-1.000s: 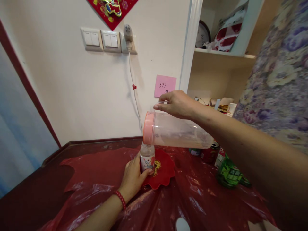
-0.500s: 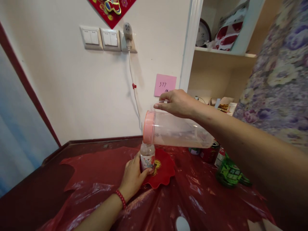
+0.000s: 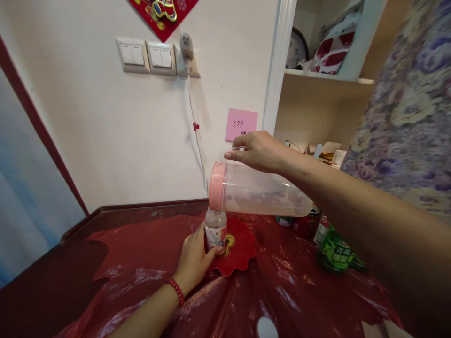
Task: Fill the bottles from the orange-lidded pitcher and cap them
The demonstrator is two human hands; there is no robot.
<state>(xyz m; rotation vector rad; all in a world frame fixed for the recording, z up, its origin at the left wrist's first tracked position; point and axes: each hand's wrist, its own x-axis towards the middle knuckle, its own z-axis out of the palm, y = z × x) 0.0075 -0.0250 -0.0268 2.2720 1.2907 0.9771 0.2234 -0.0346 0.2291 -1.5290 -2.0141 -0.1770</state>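
My left hand [image 3: 197,256] is closed around a small clear bottle [image 3: 215,230] with a printed picture on its side. The bottle stands upright over a red scalloped plate [image 3: 243,256] with yellow round designs. Above it, a clear plastic pitcher [image 3: 264,192] with a pink-orange lid [image 3: 217,187] lies tipped almost level, its lid end right over the bottle's mouth. My right hand [image 3: 259,150] grips the pitcher from above, apparently by its clear handle, which shows only in part. I cannot make out whether liquid is running between them.
Cans [image 3: 306,224] and a green-labelled bottle [image 3: 334,252] stand on the right of the table under red plastic film [image 3: 141,244]. A white oval object [image 3: 267,327] lies at the front edge. A cord [image 3: 199,145] hangs down the wall behind. Shelves [image 3: 327,77] stand at the right.
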